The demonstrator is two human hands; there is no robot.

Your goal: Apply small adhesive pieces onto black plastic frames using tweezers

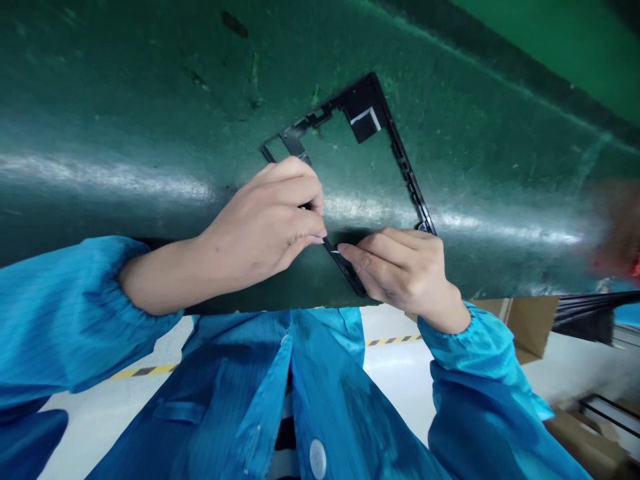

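Observation:
A thin black plastic frame (407, 167), roughly rectangular with notched inner edges, lies at a slant on the green work surface. It has a wider black corner piece bearing a white L-shaped strip (363, 117). Over the near left side of the frame is my left hand (273, 220), its thumb and forefinger pinched together at the edge. My right hand (400, 270) is closed beside the same edge, close to the near corner. A small thin white strip (335, 251) shows at its fingertips. The fingers hide parts of the frame's near sides.
The green work surface (125, 120) is scuffed, and its near edge runs just in front of my body. A cardboard box (533, 320) and black sheeting (585, 317) are below at the right. Yellow-and-black tape (145, 371) marks the pale floor.

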